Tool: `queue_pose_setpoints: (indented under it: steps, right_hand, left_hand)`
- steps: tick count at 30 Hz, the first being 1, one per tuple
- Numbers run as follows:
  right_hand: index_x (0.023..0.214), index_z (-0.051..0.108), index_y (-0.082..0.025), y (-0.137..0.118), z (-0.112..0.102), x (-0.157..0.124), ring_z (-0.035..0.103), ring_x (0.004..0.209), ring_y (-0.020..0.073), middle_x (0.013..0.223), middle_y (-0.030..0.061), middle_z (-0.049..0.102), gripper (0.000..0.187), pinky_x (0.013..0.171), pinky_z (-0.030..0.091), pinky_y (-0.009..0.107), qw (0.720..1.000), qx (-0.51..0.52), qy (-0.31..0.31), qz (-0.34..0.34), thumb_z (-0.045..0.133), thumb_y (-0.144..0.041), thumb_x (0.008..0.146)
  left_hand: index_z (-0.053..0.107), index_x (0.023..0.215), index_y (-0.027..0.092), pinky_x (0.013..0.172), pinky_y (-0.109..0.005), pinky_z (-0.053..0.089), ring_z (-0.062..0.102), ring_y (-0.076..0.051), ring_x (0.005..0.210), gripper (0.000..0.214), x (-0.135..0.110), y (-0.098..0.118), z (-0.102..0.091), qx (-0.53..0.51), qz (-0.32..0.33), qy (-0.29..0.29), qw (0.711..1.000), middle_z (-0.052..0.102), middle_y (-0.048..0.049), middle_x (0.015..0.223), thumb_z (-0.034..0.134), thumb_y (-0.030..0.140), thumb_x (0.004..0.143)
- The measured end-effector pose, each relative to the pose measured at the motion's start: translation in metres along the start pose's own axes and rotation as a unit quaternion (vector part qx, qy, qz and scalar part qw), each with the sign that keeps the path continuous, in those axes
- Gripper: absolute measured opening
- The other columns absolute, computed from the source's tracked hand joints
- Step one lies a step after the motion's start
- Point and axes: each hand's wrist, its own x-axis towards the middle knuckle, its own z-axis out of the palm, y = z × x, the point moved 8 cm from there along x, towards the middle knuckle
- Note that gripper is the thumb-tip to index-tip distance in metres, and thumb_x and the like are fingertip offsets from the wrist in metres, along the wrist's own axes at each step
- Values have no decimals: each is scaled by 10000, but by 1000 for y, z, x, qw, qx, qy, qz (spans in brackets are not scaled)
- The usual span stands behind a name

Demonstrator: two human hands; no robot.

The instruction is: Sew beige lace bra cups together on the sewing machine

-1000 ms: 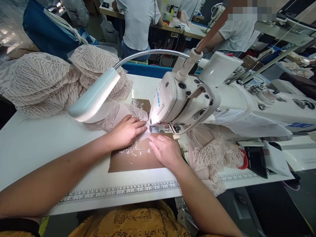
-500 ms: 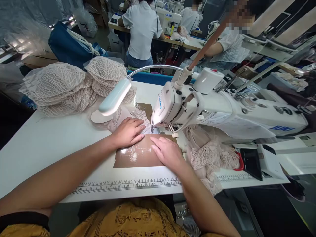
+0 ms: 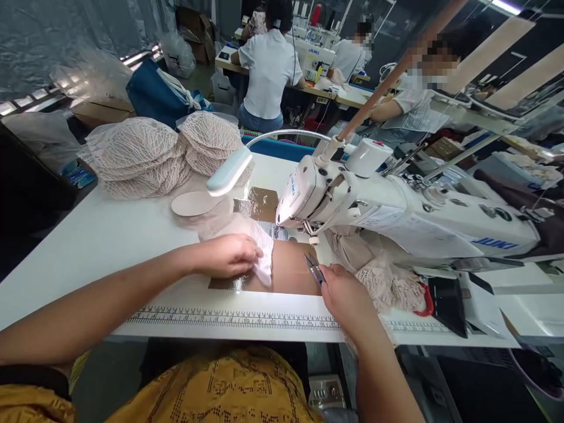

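My left hand (image 3: 229, 256) is closed on a pale lace fabric piece (image 3: 263, 258), pinching it over the brown taped patch (image 3: 291, 273) on the table, in front of the sewing machine head (image 3: 308, 197). My right hand (image 3: 346, 296) grips small thread snips (image 3: 315, 269), their blades pointing toward the needle area. The fabric trails back under the lamp (image 3: 229, 171).
A white sewing machine (image 3: 418, 214) fills the right side. Stacked lace cups (image 3: 150, 155) sit at the back left. More lace (image 3: 388, 282) lies right of the needle, beside a black device (image 3: 449, 296). A ruler strip (image 3: 229, 319) runs along the table's front edge. Other people work behind.
Both hands left the needle and came toward me. The left hand pulled the lace piece back and closed on it. The right hand picked up the thread snips.
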Motion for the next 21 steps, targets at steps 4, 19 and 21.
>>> queue_pose_setpoints:
  steps: [4,19,21]
  right_hand:
    - [1268,575,-90,0,7,3,657,925,236,1059,147,661,385,738,469,306,1000,12,10,-11,431,-69,911]
    - [1355,521,-79,-26,3,21,622,1002,265,1175,166,633,519,835,474,342,998,27,14,-62,416,-21,850]
    - [1349,527,-84,-21,1,23,636,983,247,1179,159,638,516,818,477,320,997,50,21,-60,411,-31,849]
  left_hand:
    - [678,1164,226,1029,-310,471,580,-201,1204,292,-10,34,8,-90,21,-57,994,655,-77,1268,626,228,877]
    - [611,1236,166,883,-344,514,645,-257,1069,541,-12,-87,-12,-256,-281,82,921,668,-94,1220,696,394,753]
    - [637,1169,164,807,-310,525,664,-232,989,452,-11,-83,-9,-290,-262,76,917,696,-77,1135,680,376,772]
